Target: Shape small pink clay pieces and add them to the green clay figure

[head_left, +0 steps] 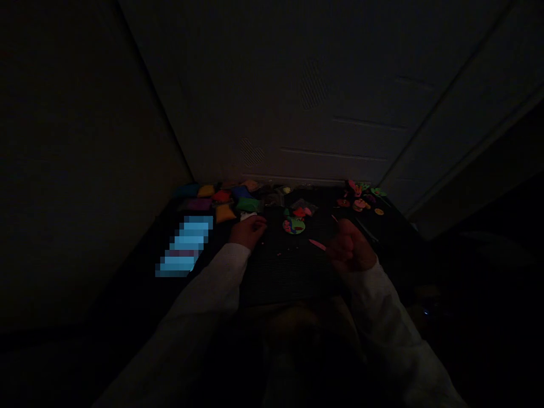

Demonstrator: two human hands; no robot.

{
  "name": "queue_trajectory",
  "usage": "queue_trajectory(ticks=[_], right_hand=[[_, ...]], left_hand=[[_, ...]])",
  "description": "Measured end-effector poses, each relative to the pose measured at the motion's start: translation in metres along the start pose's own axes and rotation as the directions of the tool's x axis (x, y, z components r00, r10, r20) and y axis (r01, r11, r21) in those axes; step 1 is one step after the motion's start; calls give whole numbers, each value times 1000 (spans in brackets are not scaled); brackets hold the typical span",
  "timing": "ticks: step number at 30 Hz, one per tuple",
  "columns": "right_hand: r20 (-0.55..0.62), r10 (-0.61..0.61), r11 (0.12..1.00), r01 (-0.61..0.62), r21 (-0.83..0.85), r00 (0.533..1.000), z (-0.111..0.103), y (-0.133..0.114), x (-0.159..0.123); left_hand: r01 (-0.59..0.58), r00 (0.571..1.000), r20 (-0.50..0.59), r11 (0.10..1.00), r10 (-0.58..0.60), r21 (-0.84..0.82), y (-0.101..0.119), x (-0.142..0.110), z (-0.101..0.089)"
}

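Note:
The scene is very dark. My left hand [249, 231] rests low over the table with its fingers curled together, close to a small white piece [247, 216]; what it pinches, if anything, cannot be made out. My right hand [352, 247] is closed in a loose fist on the right, and its contents are hidden. Beside its fingers a pink pointed blade-like tool [317, 244] shows, and a thin pink tip [335, 217] sticks out above; I cannot tell whether either is held. Between the hands lies a round green disc [294, 226] with blue, pink and red shapes on it.
Several coloured clay packets, including a green packet [249, 204] and an orange packet [225, 212], lie at the back left. A lit, blurred screen [185, 246] is at the left. Small coloured figures [359, 204] sit at the back right. Tiny crumbs [279, 254] dot the dark table [280, 283].

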State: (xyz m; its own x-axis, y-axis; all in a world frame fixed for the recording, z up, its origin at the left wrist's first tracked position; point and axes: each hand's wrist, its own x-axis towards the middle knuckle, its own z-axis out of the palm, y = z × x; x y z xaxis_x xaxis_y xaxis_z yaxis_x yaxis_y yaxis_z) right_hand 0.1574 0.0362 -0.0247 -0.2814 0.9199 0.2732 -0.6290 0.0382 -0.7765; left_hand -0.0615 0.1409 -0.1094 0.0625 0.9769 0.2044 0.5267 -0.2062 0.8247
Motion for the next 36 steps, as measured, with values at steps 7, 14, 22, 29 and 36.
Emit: queue_trajectory(ticks=[7, 14, 22, 29, 36], right_hand=[[112, -27, 998, 20, 64, 993, 21, -5, -3], [8, -96, 841, 85, -535, 995, 6, 3, 0], [-98, -37, 194, -89, -977, 994, -62, 26, 19], [-14, 15, -153, -12, -988, 1000, -83, 46, 18], [33, -42, -303, 19, -953, 999, -70, 42, 12]], left_hand=[[-2, 1000, 16, 998, 1, 63, 5, -2, -1], [-20, 999, 29, 993, 17, 115, 4, -2, 0], [-88, 991, 119, 966, 60, 244, 5, -3, -1], [-150, 981, 173, 916, 90, 372, 4, -2, -4], [-178, 975, 195, 896, 105, 406, 4, -2, -5]])
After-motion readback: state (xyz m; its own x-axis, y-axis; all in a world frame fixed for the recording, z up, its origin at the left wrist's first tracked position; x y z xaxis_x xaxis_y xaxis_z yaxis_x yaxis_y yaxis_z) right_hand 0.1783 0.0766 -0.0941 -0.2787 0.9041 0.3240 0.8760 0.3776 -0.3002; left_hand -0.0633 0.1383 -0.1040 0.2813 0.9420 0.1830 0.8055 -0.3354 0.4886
